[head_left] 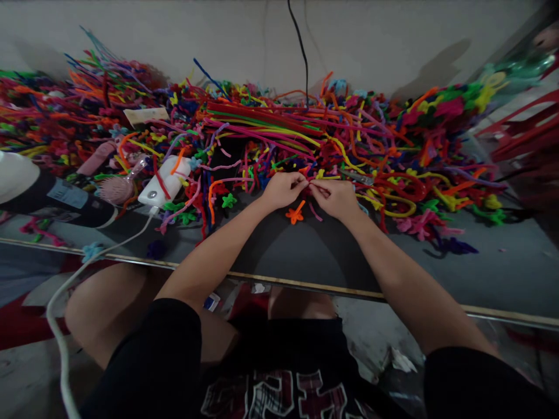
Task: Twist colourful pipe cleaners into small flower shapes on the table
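Observation:
My left hand and my right hand meet above the near part of the table, fingertips pinched close together. Between them is a small pinkish-red pipe cleaner, mostly covered by the fingers, so its shape is hard to make out. Just below the fingers lies an orange pipe-cleaner flower with a short stem. A purple-pink pipe cleaner piece is beside it, under my right hand. To the left of my left hand sits a small green flower.
Heaped pipe cleaners cover the table's back. Red-handled scissors lie right of my hands. On the left are a white power bank with a cable, a pink hairbrush and a dark bottle. The table edge runs before me.

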Action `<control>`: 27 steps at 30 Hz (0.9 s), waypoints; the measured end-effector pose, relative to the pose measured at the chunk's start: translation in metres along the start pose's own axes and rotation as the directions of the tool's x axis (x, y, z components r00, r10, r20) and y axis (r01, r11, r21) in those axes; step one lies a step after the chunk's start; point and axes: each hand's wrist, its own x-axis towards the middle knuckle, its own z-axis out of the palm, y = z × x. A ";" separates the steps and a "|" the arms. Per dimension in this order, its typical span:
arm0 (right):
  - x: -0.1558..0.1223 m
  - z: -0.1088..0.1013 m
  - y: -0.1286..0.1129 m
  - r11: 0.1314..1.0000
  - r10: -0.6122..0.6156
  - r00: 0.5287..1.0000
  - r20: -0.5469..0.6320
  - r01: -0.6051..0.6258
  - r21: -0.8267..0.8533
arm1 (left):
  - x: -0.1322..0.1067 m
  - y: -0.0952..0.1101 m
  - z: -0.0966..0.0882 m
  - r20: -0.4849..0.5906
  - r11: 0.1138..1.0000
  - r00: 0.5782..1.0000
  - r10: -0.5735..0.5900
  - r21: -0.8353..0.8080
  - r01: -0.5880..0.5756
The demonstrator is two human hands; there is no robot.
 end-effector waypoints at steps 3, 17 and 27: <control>0.000 -0.002 -0.001 1.000 -0.012 1.000 -0.023 0.012 0.015 | 0.004 -0.003 0.002 0.083 0.952 0.991 -0.106 -0.278 0.125; 0.001 -0.004 -0.003 0.998 0.067 0.998 -0.018 -0.067 0.001 | 0.003 -0.007 0.006 -0.038 0.940 0.998 -0.044 -0.340 0.028; 0.001 -0.003 -0.003 0.994 0.107 0.994 0.021 -0.108 0.026 | 0.001 -0.008 0.004 -0.084 0.981 0.988 0.127 -0.133 -0.138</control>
